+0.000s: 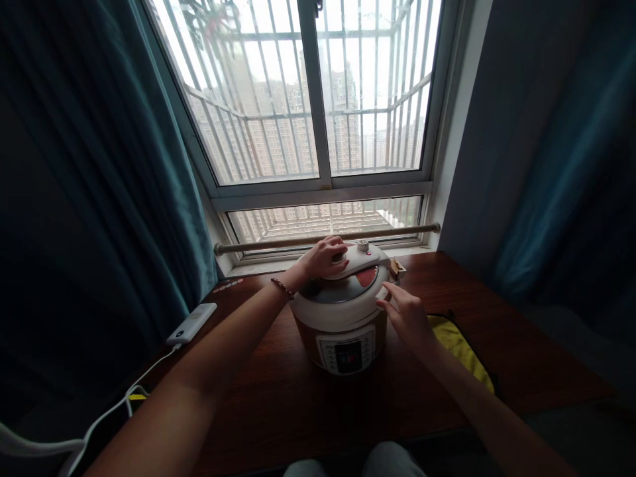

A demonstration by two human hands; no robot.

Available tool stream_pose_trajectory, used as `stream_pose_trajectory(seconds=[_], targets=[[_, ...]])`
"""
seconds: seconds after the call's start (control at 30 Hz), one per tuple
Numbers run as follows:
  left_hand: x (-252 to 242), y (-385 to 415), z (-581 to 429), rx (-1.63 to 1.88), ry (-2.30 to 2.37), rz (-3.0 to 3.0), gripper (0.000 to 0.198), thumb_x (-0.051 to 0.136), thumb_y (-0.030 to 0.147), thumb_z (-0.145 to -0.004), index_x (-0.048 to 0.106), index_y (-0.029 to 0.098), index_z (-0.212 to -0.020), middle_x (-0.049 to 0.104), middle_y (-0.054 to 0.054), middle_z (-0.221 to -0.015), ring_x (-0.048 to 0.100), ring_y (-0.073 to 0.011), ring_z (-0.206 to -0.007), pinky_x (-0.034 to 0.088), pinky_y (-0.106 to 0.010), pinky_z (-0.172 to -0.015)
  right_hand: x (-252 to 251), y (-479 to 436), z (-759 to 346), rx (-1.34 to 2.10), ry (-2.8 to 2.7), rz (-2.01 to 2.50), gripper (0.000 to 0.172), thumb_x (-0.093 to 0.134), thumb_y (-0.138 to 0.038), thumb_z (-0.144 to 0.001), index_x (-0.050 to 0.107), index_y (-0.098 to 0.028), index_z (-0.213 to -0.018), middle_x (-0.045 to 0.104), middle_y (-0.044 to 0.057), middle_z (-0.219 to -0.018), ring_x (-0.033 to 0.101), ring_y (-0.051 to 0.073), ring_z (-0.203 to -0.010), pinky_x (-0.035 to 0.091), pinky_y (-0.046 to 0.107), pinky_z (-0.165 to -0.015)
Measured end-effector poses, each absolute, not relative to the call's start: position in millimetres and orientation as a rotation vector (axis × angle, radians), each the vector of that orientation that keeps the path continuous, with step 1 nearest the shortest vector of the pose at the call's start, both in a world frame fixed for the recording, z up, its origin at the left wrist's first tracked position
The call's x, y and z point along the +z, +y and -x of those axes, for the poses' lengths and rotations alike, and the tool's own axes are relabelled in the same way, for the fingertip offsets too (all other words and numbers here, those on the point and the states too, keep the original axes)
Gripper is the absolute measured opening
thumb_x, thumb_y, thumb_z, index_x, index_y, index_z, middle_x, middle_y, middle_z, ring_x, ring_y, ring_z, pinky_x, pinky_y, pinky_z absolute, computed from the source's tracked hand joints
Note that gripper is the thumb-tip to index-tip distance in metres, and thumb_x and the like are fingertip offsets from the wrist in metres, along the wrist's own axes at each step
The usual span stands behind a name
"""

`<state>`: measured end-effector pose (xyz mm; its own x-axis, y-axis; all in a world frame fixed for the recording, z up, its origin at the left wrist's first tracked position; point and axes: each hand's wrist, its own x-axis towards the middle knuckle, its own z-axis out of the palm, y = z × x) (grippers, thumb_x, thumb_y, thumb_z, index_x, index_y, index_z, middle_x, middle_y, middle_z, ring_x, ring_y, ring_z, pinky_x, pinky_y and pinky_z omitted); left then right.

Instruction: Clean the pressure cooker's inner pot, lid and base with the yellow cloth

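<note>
A white and brown electric pressure cooker (338,317) stands upright on the wooden table, its lid on and its control panel facing me. My left hand (325,257), with a beaded bracelet at the wrist, has its fingers wrapped round the handle on top of the lid. At the cooker's right side, my right hand (405,310) has its thumb and index finger apart, close to the rim by the side handle. Whether those fingertips touch the rim is hard to tell. A valve knob (362,245) sits on the lid beyond my left hand.
The wooden table (517,338) carries a white power strip (193,323) with a cable at left and a yellow cloth (460,348) at right. A rail (397,232) and barred window rise behind. Blue curtains hang on both sides.
</note>
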<state>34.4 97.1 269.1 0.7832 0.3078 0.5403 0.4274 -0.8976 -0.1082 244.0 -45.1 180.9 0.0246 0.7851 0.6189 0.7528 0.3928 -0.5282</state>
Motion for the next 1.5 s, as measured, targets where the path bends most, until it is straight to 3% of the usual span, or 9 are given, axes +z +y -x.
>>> stream_pose_trajectory(seconds=[0.23,0.63,0.87,1.1,1.5], targets=[[266.4,92.9,-36.2,-0.786,-0.695,2.703,0.026,0.048,0.036,-0.081,0.063,0.018,-0.091,0.055,-0.008,-0.093,0.052,-0.0186,-0.088,0.044,-0.031,-0.083,182.7,-34.4,-253.9,0.054,-1.752,1.306,0.037,0.056,-0.023,-0.079,0.058,-0.015,-0.115,0.063,0.012,-0.113,0.059,0.025,-0.104,0.047,0.037,-0.09],[266.3,73.8,-54.1,-0.654,-1.177,2.48,0.032,0.047,0.045,-0.08,0.064,0.019,-0.087,0.055,-0.009,-0.096,0.052,-0.0229,-0.092,0.044,-0.035,-0.078,187.5,6.9,-292.5,0.18,-1.876,1.232,0.041,0.058,-0.023,-0.077,0.057,-0.016,-0.117,0.063,0.011,-0.112,0.06,0.025,-0.101,0.046,0.036,-0.089],[267.0,57.4,-70.7,-0.613,-1.469,2.298,0.039,0.043,0.049,-0.08,0.063,0.019,-0.096,0.055,-0.01,-0.101,0.051,-0.027,-0.094,0.045,-0.036,-0.073,190.0,34.7,-308.0,0.128,-1.967,1.27,0.04,0.054,-0.02,-0.079,0.055,-0.017,-0.119,0.054,0.012,-0.126,0.041,0.026,-0.125,0.036,0.041,-0.101],[270.2,58.1,-70.4,-0.56,-1.455,2.328,0.041,0.042,0.051,-0.08,0.062,0.02,-0.1,0.057,-0.01,-0.101,0.051,-0.028,-0.095,0.046,-0.037,-0.073,199.0,37.6,-307.5,0.179,-1.985,1.282,0.037,0.059,-0.019,-0.076,0.058,-0.021,-0.113,0.065,0.007,-0.109,0.06,0.024,-0.101,0.046,0.037,-0.09],[271.4,65.4,-66.9,-0.543,-1.408,2.379,0.042,0.045,0.05,-0.079,0.063,0.02,-0.102,0.058,-0.01,-0.102,0.053,-0.0277,-0.095,0.045,-0.037,-0.077,208.4,36.2,-311.2,0.266,-2.023,1.283,0.05,0.062,-0.018,-0.073,0.052,-0.019,-0.122,0.065,0.01,-0.109,0.059,0.023,-0.104,0.046,0.036,-0.089]])
